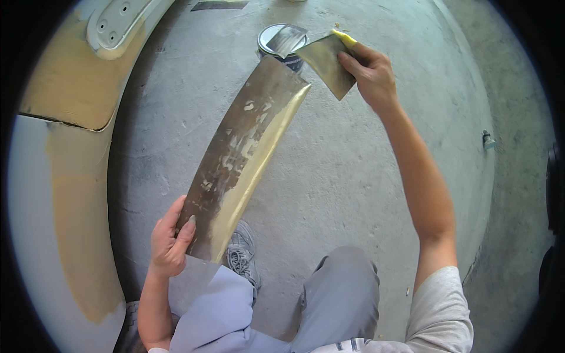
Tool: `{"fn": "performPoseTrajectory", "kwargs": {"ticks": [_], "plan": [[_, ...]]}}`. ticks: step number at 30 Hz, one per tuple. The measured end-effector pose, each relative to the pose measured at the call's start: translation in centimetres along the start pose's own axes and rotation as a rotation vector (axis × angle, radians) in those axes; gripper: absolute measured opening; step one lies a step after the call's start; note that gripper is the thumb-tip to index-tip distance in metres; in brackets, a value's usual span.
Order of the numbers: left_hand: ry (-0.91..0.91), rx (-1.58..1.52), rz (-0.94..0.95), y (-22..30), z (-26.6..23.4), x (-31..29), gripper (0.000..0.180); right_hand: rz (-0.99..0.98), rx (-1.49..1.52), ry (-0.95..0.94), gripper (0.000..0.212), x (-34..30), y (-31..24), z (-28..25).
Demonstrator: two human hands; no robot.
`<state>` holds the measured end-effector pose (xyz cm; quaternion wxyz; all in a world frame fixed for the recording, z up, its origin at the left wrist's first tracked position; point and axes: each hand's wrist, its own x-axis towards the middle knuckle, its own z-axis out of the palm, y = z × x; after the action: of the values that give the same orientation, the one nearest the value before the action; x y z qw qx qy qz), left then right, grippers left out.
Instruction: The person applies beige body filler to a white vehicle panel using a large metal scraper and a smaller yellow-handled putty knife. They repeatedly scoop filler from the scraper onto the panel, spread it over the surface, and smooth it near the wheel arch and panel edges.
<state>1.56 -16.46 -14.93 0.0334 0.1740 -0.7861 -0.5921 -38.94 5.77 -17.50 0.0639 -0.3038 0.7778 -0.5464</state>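
Note:
My left hand grips the lower end of a long, thin metal putty board, thumb on top. The board slants up and away to the right. Pale yellow putty coats its right edge, and whitish smears mark its dark middle. Beyond its far right corner, my right hand pinches a small square metal putty spreader. Bright yellow paste sits along the spreader's upper edge, by my fingers. Behind both stands a round can with another flat metal piece lying across its top.
A curved vehicle body panel with beige filler patches fills the left side. A dark flat strip lies on the concrete floor at the far edge. Under the board is my grey shoe. A small metal fitting is at right.

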Motion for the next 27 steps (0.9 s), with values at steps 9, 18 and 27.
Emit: {"fn": "performPoseTrajectory", "kwargs": {"ticks": [9, 18, 27], "plan": [[-0.081, 0.064, 0.133, -0.6, -2.0, 0.1, 0.047, 0.014, -0.187, -0.301, 0.033, 0.1, -0.6, 0.3], [0.04, 0.093, 0.218, -1.0, 1.0, 0.7, 0.047, 0.162, 0.02, -0.086, 0.029, -10.2, -1.3, 7.6], [0.181, 0.069, -0.014, -1.1, 2.9, 5.5, 0.042, 0.047, 0.029, -0.182, 0.016, -18.5, -4.0, 14.1]]}}
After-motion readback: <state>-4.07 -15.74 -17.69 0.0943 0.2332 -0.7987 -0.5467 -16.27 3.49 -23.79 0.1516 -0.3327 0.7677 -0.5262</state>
